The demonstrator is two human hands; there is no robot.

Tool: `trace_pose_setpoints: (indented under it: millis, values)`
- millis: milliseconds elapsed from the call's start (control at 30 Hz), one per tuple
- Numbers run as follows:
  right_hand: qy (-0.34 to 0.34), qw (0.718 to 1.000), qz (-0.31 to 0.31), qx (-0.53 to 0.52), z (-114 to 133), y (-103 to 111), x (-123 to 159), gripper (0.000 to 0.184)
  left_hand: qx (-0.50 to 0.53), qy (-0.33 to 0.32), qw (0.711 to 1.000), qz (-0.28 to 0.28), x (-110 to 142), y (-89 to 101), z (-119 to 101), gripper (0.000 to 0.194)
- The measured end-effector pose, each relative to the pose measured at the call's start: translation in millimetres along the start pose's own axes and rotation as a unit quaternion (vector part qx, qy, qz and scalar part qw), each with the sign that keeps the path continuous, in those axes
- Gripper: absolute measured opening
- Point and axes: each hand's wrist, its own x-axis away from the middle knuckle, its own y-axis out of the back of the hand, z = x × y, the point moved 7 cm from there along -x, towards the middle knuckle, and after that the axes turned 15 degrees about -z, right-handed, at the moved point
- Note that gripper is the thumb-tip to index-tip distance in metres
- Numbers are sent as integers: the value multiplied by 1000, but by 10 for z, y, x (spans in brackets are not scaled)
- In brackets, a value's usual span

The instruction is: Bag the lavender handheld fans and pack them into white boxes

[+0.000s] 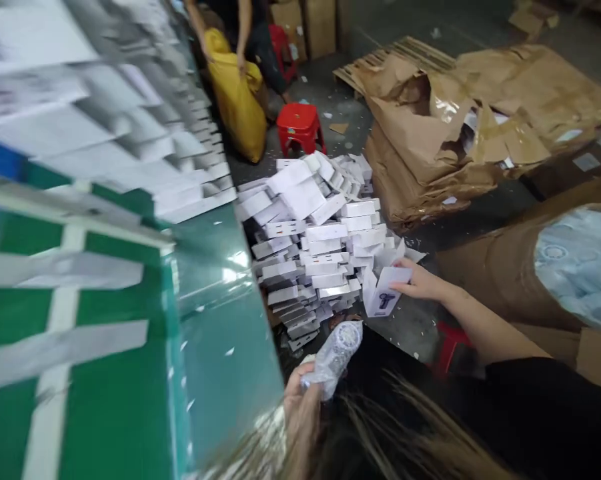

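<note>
My left hand [303,397] is closed around the lower end of a handheld fan [339,348], its round grille-like head showing through a clear plastic bag. The fan is tilted, head up and to the right, just off the table's edge. To the right, my right hand [423,280] grips an upright white box [383,293] by its upper side, thumb and fingers on the cardboard. Its top flaps stand apart, and a purple picture of a device is printed on the front. The box's inside cannot be made out. Beside it rises a large pile of flattened white boxes [325,233].
A green table [220,347] runs along the left, stacked with white boxes [130,127]. At right, a large carton [500,267] holds bagged items. Farther back are torn brown cartons [415,147], a red stool [299,123] and a person handling a yellow sack [235,93].
</note>
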Motion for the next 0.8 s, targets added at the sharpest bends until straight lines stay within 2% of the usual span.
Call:
trace_pose_setpoints:
  millis: [67, 100, 167, 267, 333, 433, 533, 600, 667, 800]
  values:
    - [170, 977, 106, 66, 908, -213, 178, 42, 123, -10, 992, -27, 149, 587, -232, 26]
    - [245, 952, 167, 80, 1326, -377, 301, 35, 179, -30, 982, -50, 238, 911, -357, 25]
    - [371, 882, 281, 79, 2065, -759, 596, 23, 263, -86, 955, -108, 468, 1557, -608, 22]
    - [487, 772, 407, 27, 2918, -1393, 1072, 22, 347, -175, 903, -181, 865, 2325, -937, 22]
    - [531, 702, 474, -14, 3327, -1841, 1389, 22, 364, -218, 876, -228, 1050, 2665, -1069, 23]
    - [584, 591, 555, -40, 3686, -2501, 1824, 23, 328, -246, 864, -292, 1108, 2990, -1078, 24]
    - [612, 507, 606, -24, 3793, -3081, 2078, 26, 254, -220, 867, -368, 1025, 3259, -851, 22]
    - [618, 482, 620, -18, 3808, -3371, 2136, 27, 207, -177, 865, -422, 1005, 3421, -632, 21]
    - [617, 470, 630, -29, 3808, -3546, 2157, 27, 193, -139, 856, -459, 1040, 3508, -451, 22]
    - [609, 431, 664, -47, 3730, -3625, 2190, 24, 232, -126, 838, -477, 1121, 3397, -371, 25]
